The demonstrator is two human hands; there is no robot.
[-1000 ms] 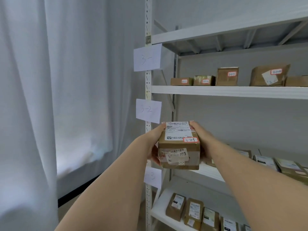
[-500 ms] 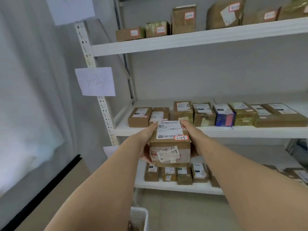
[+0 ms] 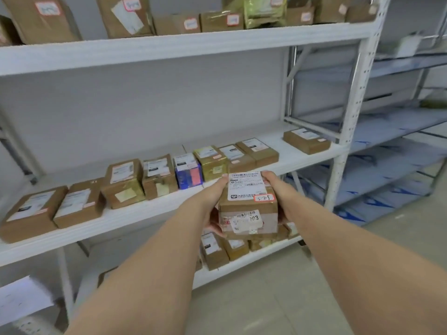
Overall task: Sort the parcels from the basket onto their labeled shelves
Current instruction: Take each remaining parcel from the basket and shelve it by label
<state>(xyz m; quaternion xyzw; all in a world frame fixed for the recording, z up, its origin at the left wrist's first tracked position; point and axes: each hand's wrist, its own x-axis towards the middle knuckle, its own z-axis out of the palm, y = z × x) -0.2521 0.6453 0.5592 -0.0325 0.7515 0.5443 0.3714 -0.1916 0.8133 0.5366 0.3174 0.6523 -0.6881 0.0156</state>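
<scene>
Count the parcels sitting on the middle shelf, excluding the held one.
9. Eight stand in a row on the middle shelf, from the flat brown parcel at the left end to the brown box; one lone parcel sits far right.

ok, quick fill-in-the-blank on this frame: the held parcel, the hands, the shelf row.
1. The parcel is held by ____ hands, the left hand and the right hand.
2. The one blue box stands on the ____ shelf.
3. The small sticker on the parcel's top has a ____ border.

Missing words: both; middle; red
</scene>
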